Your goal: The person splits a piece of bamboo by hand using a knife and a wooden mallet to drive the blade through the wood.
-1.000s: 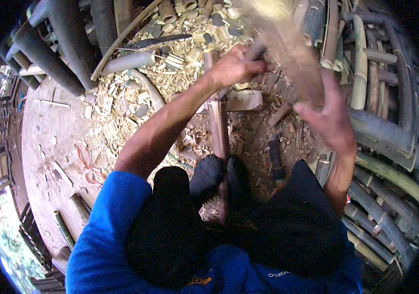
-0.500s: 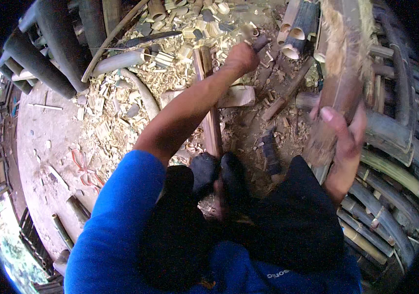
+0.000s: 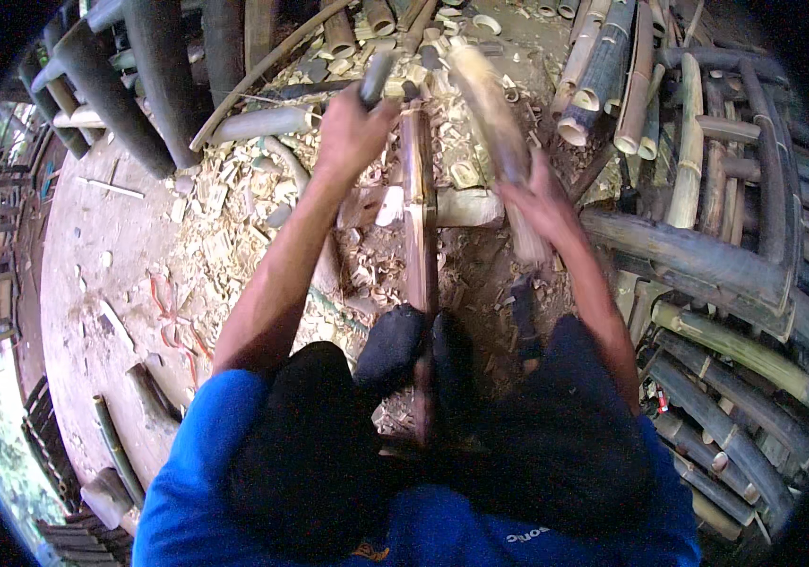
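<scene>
My left hand is closed round the dark handle of a tool, held above the chip-strewn ground. My right hand grips a pale, rough length of bamboo that slants up and away from me. Between my hands an upright wooden plank stands on edge, running back toward my black-socked feet. A pale wood block lies beside the plank under the bamboo. The tool's working end is blurred and partly hidden.
Bamboo chips and offcuts litter the ground ahead and to the left. Dark bamboo poles are piled on the right, thick dark poles lean at the top left. Red cord lies on the bare concrete.
My right hand has swung the bamboo piece from the far right in to the plank. My left hand with the tool has shifted left and stays raised.
</scene>
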Action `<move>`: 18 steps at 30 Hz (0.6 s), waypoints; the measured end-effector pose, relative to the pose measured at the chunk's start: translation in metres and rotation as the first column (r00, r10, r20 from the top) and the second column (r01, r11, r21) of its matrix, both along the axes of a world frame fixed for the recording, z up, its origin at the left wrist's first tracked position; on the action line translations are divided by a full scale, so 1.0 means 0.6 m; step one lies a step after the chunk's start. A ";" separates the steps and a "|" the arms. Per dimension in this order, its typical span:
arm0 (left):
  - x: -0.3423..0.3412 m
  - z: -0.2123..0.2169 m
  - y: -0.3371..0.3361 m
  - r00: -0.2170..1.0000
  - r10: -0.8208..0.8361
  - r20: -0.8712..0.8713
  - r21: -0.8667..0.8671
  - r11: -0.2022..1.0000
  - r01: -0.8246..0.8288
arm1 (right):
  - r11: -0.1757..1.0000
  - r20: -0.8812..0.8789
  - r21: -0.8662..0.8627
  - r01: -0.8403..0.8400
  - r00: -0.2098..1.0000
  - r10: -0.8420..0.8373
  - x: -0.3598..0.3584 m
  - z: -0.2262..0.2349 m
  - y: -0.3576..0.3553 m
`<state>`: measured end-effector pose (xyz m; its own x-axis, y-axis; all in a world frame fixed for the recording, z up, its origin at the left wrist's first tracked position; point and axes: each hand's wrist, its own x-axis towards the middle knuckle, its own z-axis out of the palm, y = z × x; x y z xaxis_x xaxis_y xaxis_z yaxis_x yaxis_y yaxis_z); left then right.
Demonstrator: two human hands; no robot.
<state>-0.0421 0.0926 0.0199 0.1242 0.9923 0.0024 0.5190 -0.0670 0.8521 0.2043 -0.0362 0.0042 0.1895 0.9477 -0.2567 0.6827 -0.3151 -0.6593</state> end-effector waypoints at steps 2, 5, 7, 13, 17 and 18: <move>-0.068 -0.089 0.003 0.972 -0.011 -0.234 -0.025 1.000 0.005 | 0.997 0.060 0.074 0.028 0.998 -0.032 -0.017 -0.030 0.070; -0.198 -0.189 -0.026 0.923 -0.008 -0.384 -0.078 0.997 -0.025 | 0.982 0.274 0.131 -0.134 0.957 0.094 -0.108 -0.024 0.142; -0.207 -0.217 -0.057 0.827 0.071 -0.558 0.126 0.992 -0.001 | 0.983 0.087 -0.075 -0.168 0.981 0.175 -0.134 -0.021 0.181; -0.139 -0.162 -0.098 0.993 0.044 -0.114 0.058 0.998 -0.037 | 0.971 -0.450 -0.237 0.020 0.884 -0.127 -0.180 -0.061 0.194; -0.086 -0.174 -0.108 0.918 0.053 0.394 -0.402 0.908 0.120 | 0.977 -0.372 -0.017 0.214 0.905 -0.205 -0.183 -0.102 0.196; -0.052 -0.153 -0.121 0.899 0.041 0.437 -0.443 0.879 0.175 | 0.969 -0.362 0.042 0.242 0.908 -0.211 -0.148 -0.124 0.190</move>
<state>-0.0734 0.0200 -0.0720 0.2846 0.8785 -0.3838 0.1122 0.3671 0.9234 0.1155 0.0776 -0.0702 0.3136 0.9111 -0.2676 0.3185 -0.3664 -0.8742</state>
